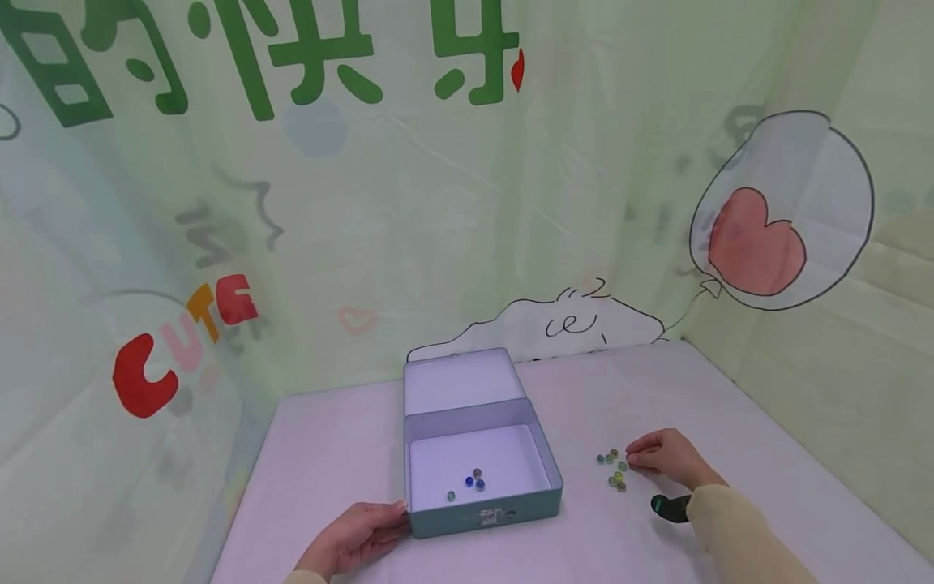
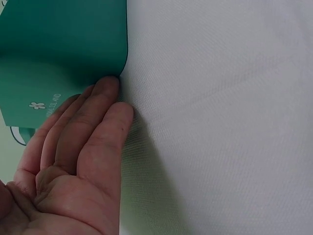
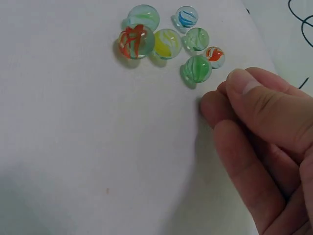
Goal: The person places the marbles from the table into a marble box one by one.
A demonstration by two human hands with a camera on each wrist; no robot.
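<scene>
Beside the front left corner of an open teal box point(image 1: 485, 516), my left hand point(image 1: 359, 535) touches its side with fingers extended; the left wrist view shows the fingertips against the teal wall point(image 2: 73, 44). Several marbles lie inside the box, among them a blue one point(image 1: 469, 482). On the table right of the box is a loose cluster of marbles, including a yellow one point(image 3: 167, 44) and a green one point(image 3: 197, 68). My right hand point(image 1: 673, 456) is just right of the cluster, fingers loosely bent, thumb near the index finger, with no marble visible between them.
The box lid point(image 1: 463, 381) is folded back toward the rear. A dark band point(image 1: 671, 508) shows at the right wrist, by the sleeve. The pale table point(image 1: 336, 438) meets a printed curtain point(image 1: 438, 243) behind and at both sides.
</scene>
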